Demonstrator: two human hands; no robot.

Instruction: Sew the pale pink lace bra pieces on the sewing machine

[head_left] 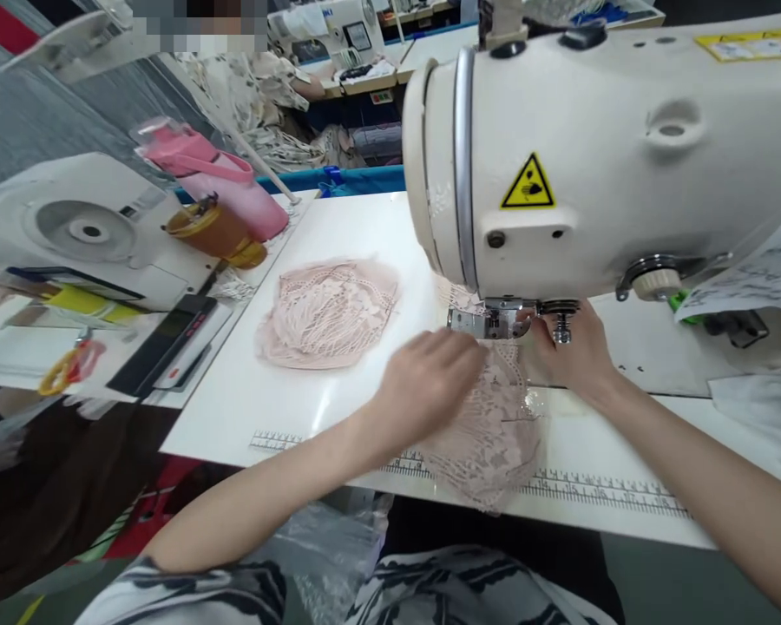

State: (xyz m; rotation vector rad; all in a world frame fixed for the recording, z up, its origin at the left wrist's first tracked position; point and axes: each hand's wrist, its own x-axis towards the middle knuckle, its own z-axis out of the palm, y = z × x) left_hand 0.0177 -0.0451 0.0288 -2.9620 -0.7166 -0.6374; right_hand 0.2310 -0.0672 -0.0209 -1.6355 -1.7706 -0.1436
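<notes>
A pale pink lace piece (485, 434) lies under the sewing machine's presser foot (495, 321) and hangs over the table's front edge. My left hand (433, 378), slightly blurred, is closed with curled fingers at the lace's upper left, just in front of the foot. On the other side, my right hand (576, 347) reaches in close to the needle area. Its fingers are bent and partly hidden behind metal parts, so what they pinch does not show. More pink lace (456, 295) shows behind the foot. A separate gathered lace piece (331, 317) rests flat to the left.
The white sewing machine head (579, 165) overhangs the right side. A printed ruler (599, 490) runs along the front edge. At left stand a pink bottle (234, 191), an amber cup (212, 234), another machine (84, 230) and orange-handled scissors (58, 371). Another person (234, 95) sits beyond.
</notes>
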